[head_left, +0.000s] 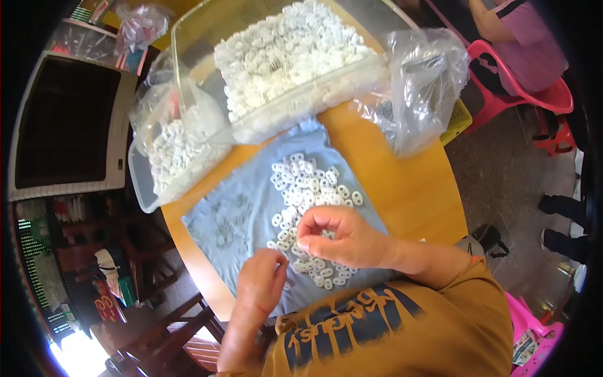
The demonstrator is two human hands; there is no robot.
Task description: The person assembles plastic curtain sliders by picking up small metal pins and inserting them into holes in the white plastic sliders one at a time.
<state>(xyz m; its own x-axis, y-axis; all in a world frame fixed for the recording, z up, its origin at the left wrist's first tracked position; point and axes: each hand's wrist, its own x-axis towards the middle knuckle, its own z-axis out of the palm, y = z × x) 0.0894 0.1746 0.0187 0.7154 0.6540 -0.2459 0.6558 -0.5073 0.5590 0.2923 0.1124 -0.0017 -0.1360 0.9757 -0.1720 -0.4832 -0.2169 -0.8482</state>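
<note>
A loose heap of small white oval plastic pieces with two holes each [308,195] lies on a blue-grey cloth [251,179]. Over the near part of this heap is my right hand [345,239], its thumb and forefinger pinched together. Whatever sits between those fingertips is too small to make out. At the heap's lower left, my left hand [260,279] is closed with its fingers curled inward. Its fingertips are partly hidden, so anything held there cannot be seen. Dark smudges mark the cloth's left part.
Behind the cloth, a large clear bin [301,94] holds many similar white pieces. A smaller bag-lined grey bin [143,182] stands left of it. On the wooden table's [427,195] right lies a clear plastic bag [427,88]. Someone in pink [534,44] is near a red chair [502,75].
</note>
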